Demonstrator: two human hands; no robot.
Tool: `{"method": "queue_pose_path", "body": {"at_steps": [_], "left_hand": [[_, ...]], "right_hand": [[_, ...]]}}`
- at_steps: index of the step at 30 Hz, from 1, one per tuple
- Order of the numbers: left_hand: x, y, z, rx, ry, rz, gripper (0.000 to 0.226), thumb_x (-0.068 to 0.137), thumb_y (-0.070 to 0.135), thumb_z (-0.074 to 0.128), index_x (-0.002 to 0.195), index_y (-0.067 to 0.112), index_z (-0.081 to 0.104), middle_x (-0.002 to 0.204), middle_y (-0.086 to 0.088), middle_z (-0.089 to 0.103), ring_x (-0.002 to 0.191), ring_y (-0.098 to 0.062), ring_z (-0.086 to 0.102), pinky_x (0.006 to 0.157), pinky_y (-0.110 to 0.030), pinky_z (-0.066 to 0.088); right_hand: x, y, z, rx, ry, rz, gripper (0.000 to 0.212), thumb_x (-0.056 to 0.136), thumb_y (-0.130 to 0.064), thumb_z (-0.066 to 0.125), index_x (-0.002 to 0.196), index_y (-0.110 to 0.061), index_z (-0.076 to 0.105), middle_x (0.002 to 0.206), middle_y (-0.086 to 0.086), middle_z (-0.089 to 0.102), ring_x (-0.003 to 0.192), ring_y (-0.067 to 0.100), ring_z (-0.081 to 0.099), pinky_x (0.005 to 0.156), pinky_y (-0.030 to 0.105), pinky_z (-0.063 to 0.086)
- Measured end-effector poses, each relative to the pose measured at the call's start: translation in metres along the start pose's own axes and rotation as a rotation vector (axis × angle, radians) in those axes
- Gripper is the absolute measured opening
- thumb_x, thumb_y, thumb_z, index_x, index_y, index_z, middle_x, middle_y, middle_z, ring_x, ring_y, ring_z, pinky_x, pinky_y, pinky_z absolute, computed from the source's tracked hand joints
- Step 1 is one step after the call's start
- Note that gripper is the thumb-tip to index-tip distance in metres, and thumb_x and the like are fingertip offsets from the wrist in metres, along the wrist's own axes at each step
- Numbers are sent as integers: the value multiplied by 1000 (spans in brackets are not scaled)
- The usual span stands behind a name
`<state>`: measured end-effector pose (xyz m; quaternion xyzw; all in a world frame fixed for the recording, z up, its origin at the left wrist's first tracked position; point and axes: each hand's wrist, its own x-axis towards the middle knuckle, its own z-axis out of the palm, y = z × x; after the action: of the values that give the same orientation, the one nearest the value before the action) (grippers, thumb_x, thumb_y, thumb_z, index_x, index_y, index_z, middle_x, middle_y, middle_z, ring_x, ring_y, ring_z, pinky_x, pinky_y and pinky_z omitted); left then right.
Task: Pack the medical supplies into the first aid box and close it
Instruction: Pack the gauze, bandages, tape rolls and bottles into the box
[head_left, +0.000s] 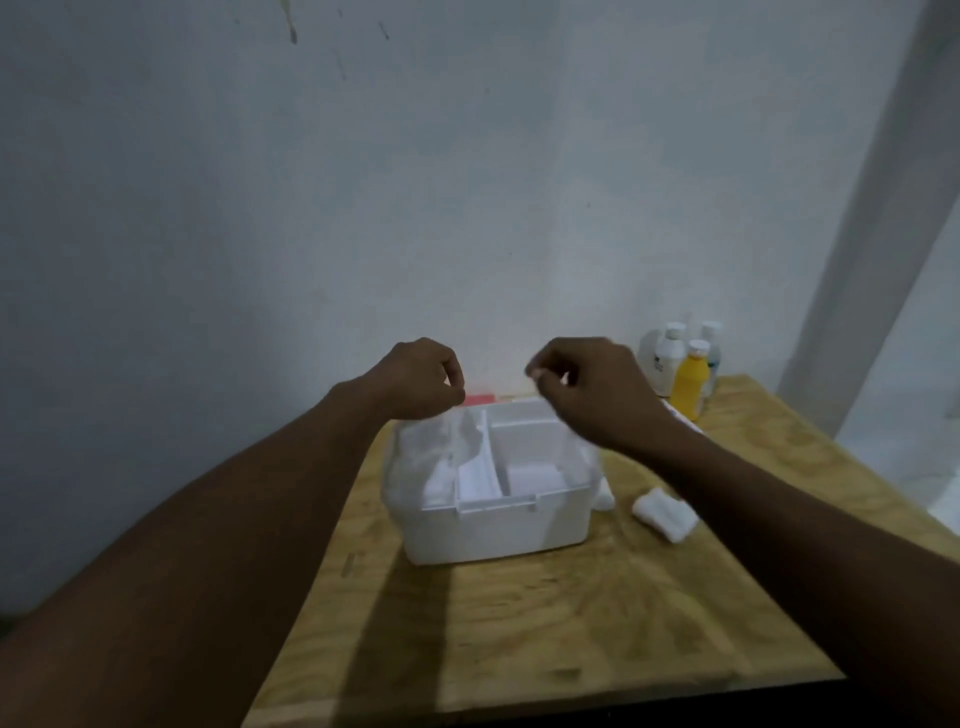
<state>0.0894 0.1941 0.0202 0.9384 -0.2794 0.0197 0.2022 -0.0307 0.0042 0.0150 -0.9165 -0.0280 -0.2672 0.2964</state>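
Note:
The white first aid box stands open on the wooden table, with a divided tray inside. My left hand and my right hand hover over its back edge, both with fingers pinched. A thin clear plastic bag, blurred, seems to hang from both hands across the box. A white gauze roll lies to the right of the box. A second white roll touches the box's right side. White cloth-like items lie in the left compartment.
Several bottles stand at the back right corner, among them a yellow one and a white one. A pink thing shows behind the box. The wall rises right behind the table. The table's front edge is near me.

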Motion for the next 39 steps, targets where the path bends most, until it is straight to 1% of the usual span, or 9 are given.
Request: {"method": "queue_pose_path", "body": {"at_steps": [6, 10, 13, 20, 27, 31, 35, 37, 39], "left_hand": [[41, 66, 39, 25, -67, 133, 18, 84, 25, 66, 100, 19, 73, 107, 1, 64, 98, -17, 59, 85, -28, 48], [70, 112, 75, 170, -255, 205, 23, 85, 30, 63, 106, 25, 70, 117, -2, 64, 105, -21, 61, 93, -37, 53], [88, 139, 103, 294, -373, 247, 31, 88, 29, 61, 117, 24, 67, 126, -4, 63, 110, -24, 60, 97, -41, 53], [111, 157, 157, 460, -452, 219, 48, 94, 23, 57, 141, 20, 49, 141, -9, 52, 125, -28, 54, 103, -45, 48], [114, 154, 159, 448, -411, 157, 47, 86, 26, 69, 128, 14, 53, 127, -12, 52, 115, -30, 56, 93, -40, 50], [112, 152, 135, 292, -344, 154, 44, 77, 32, 79, 112, 12, 60, 114, -10, 60, 104, -30, 62, 90, -45, 54], [101, 148, 91, -61, -264, 86, 30, 79, 20, 84, 98, 7, 64, 88, -12, 65, 73, -30, 72, 59, -38, 62], [95, 139, 69, -199, -229, 45, 27, 77, 17, 85, 94, 9, 66, 82, -13, 67, 67, -32, 72, 53, -34, 62], [86, 125, 47, -299, -218, 11, 20, 80, 10, 81, 96, 6, 69, 87, -18, 69, 68, -31, 71, 57, -31, 63]], "right_hand": [[-29, 83, -42, -324, -294, 268, 15, 80, -22, 68, 94, -20, 74, 97, 0, 69, 93, 20, 66, 79, 32, 53], [-58, 112, -34, -512, -511, 298, 30, 79, -39, 69, 109, -36, 68, 128, 3, 53, 120, 27, 48, 82, 32, 39], [-68, 117, -29, -563, -561, 252, 34, 82, -43, 67, 115, -38, 65, 126, 2, 43, 123, 29, 40, 91, 40, 39], [-71, 119, -26, -586, -541, 207, 22, 86, -34, 59, 106, -26, 66, 125, 3, 46, 119, 31, 44, 101, 52, 35], [-77, 133, -25, -401, -412, 148, 6, 84, -27, 64, 90, -27, 62, 91, -10, 47, 95, 16, 56, 94, 44, 40], [-72, 133, -35, -174, -292, 198, 15, 82, -25, 69, 94, -28, 61, 88, -10, 61, 80, 8, 57, 83, 34, 48], [-56, 121, -54, 9, -73, 225, 17, 78, -15, 75, 84, -24, 63, 75, -10, 65, 68, -3, 59, 60, 11, 42], [-44, 109, -63, 83, -4, 235, 15, 78, -10, 75, 82, -19, 64, 74, -7, 66, 65, -1, 60, 60, 10, 43], [-34, 93, -67, 175, 8, 258, 11, 80, -9, 73, 83, -15, 64, 76, 2, 68, 61, 7, 63, 56, 25, 50]]}}
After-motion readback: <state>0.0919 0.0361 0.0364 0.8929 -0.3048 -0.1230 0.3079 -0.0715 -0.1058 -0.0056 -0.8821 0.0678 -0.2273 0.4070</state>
